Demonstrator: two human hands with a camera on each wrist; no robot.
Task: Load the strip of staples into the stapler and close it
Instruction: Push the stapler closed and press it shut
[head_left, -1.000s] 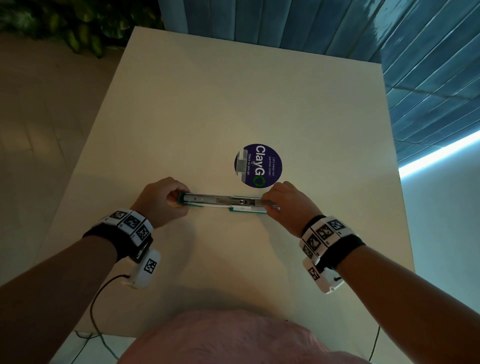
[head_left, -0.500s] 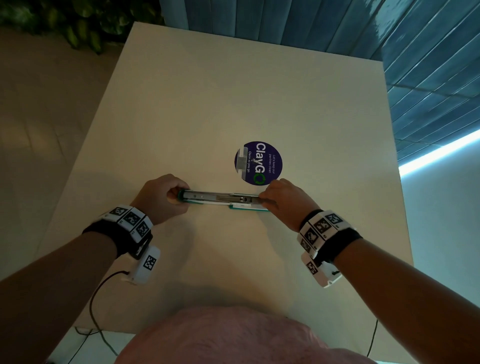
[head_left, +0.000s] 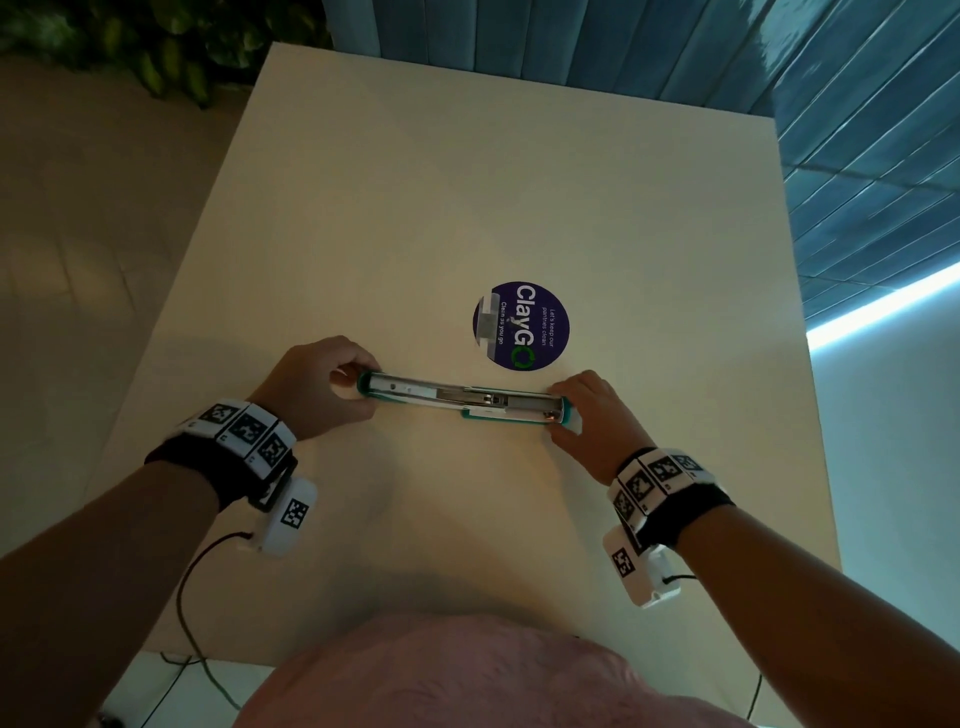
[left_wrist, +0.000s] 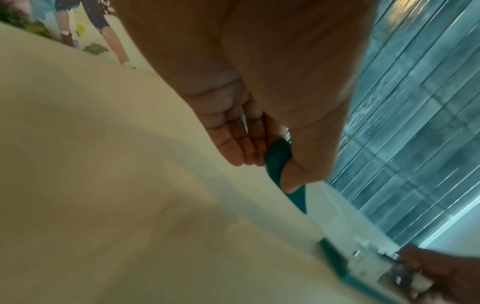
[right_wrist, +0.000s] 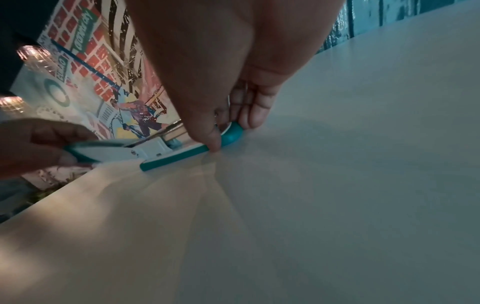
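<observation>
- The teal-and-white stapler (head_left: 462, 401) lay swung fully open and flat on the cream worktop (head_left: 467, 182), just in front of a round purple sticker (head_left: 521, 326).
- The left hand (head_left: 317, 387) pinched its left end, fingers curled.
- The right hand (head_left: 592, 415) gripped its right end, thumb and fingers around the rounded teal tip.

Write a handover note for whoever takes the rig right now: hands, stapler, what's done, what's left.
Left hand: grips the left end of the stapler, thumb and fingers round the teal tip.
Right hand: pinches the stapler's right end against the table.
Stapler: lies swung fully open, flat on the table, just in front of the round purple sticker, metal channel facing up.
Done: stapler opened. No loose strip of staples in view; cannot tell whether the channel is loaded.
Left: check the channel, load if needed, fold the top shut.
</observation>
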